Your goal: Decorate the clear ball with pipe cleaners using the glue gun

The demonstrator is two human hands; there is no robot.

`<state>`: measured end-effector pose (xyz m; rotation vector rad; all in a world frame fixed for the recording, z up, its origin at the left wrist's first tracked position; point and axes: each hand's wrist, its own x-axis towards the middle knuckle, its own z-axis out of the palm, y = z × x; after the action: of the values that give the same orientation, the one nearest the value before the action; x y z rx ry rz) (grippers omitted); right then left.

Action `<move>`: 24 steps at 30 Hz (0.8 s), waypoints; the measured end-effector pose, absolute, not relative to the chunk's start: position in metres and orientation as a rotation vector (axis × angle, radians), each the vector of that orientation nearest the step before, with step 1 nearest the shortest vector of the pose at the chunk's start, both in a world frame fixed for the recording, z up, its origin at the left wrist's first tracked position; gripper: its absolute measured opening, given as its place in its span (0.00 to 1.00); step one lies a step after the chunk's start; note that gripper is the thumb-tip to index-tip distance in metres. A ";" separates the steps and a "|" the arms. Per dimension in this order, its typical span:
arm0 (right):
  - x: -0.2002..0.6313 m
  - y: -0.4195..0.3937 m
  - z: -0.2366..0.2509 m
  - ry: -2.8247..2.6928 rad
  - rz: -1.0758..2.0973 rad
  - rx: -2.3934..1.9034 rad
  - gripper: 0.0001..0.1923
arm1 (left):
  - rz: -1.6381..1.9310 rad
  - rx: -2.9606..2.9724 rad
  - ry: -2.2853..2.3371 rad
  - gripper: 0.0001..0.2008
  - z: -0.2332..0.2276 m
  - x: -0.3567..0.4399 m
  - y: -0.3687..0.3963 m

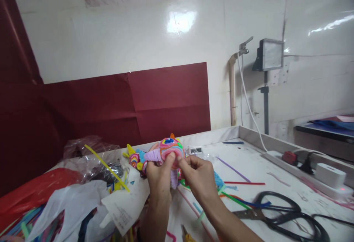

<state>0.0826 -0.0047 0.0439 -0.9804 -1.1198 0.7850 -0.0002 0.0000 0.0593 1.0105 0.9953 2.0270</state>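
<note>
Nearest, low at the frame's bottom: two bare forearms rising from the lower edge, one pair of black scissors flat on the white table to the right, one yellow-handled tool cut off at the bottom edge.

Left of the arms: a heap of clear and white plastic bags, one red bag, a bundle of coloured fuzzy wires beneath, too tangled to count, and one yellow strip slanting across the heap.

Above the table's middle, held up in both hands: one toy wound from fuzzy wire, pink, blue, orange and purple. Left hand curled around its purple part from below, thumb pressed on the round pink face. Right hand pinching the edge of that face between thumb and forefinger, other fingers folded.

Further out on the table: at least five loose fuzzy wires, among them one purple, one red, one green.

At the right rim: one power strip, one white charger, one white cable.

Farthest: one lamp on a stand, dark red paper on the white wall.
</note>
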 end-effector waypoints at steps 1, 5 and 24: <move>0.083 -0.004 0.044 -1.114 0.791 -0.983 0.20 | 2.023 1.006 0.998 0.28 0.059 0.000 0.000; 0.082 -0.002 0.043 -1.076 0.856 -0.989 0.19 | 2.017 1.019 1.006 0.28 0.058 0.000 0.001; 0.079 0.004 0.042 -0.861 1.004 -0.867 0.19 | 1.999 1.050 1.006 0.29 0.050 -0.004 0.006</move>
<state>0.0790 0.0036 0.0423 -0.8669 -0.8608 1.0041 -0.0044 0.0059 0.0499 1.0497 1.0057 1.9989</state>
